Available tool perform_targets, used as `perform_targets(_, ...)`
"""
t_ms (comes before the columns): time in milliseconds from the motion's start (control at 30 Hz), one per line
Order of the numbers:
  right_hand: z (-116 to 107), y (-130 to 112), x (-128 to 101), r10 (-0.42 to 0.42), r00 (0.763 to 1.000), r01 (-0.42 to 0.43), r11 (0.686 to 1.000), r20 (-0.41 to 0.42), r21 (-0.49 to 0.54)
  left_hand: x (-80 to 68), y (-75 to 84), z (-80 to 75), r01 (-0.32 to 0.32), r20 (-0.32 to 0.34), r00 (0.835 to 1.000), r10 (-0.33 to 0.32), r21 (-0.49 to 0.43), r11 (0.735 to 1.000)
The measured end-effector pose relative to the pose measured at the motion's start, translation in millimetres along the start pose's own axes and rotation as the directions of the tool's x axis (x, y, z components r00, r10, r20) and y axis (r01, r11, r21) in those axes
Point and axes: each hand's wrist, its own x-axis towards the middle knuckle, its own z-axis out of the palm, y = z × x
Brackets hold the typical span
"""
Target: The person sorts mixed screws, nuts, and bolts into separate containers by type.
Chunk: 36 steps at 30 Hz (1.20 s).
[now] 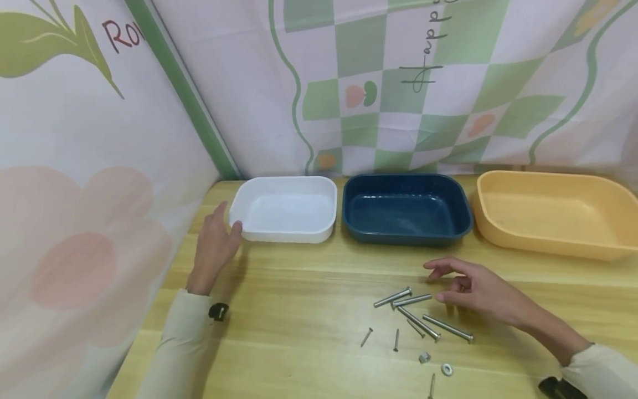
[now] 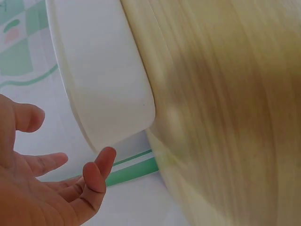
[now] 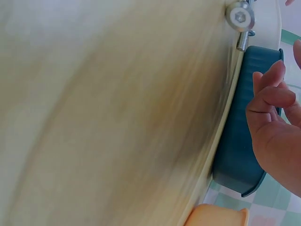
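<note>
Bolts (image 1: 421, 316) lie scattered w/ nails lower-centre of frame on the wood surface (image 1: 309, 310). I see my right hand (image 1: 478, 291) hovering just beside them, fingers loosely spread, holding nothing. Left hand (image 1: 214, 244), relaxed and empty, thumb touching the white tray (image 1: 286, 209) at centre-left.

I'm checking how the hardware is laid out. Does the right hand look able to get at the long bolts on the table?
Probably yes. The right hand hovers open just beside the long bolts, and nothing lies between them on the table.
</note>
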Motion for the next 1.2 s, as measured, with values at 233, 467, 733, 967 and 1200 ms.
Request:
perform_targets(233,-1.7,6.9,-3.9,-0.004,1.0,0.004,0.999,0.007,-0.039,1.8,-3.9,1.7,0.02,0.038,0.999,-0.019,-0.05,0.999)
perform_targets(467,-1.0,9.9,-7.8,0.018,1.0,-0.017,0.996,0.006,-0.089,4.8,-8.8,6.1,0.073,0.11,0.992,-0.063,-0.085,0.994)
perform_targets(733,-4.9,11.2,-3.3,0.038,0.999,-0.033,0.992,0.033,-0.118,9.2,-16.1,10.0,0.072,0.145,0.988,-0.053,-0.129,0.989)
perform_targets(967,-8.7,15.9,-3.5,0.049,0.998,-0.046,0.991,0.027,-0.122,10.8,-19.1,12.8,0.077,0.188,0.981,-0.051,-0.133,0.988)
perform_targets(1200,-6.1,18.9,-0.7,0.041,0.999,-0.042,0.989,-0.01,-0.139,11.4,-17.7,12.0,0.089,0.211,0.976,-0.06,-0.127,0.988)
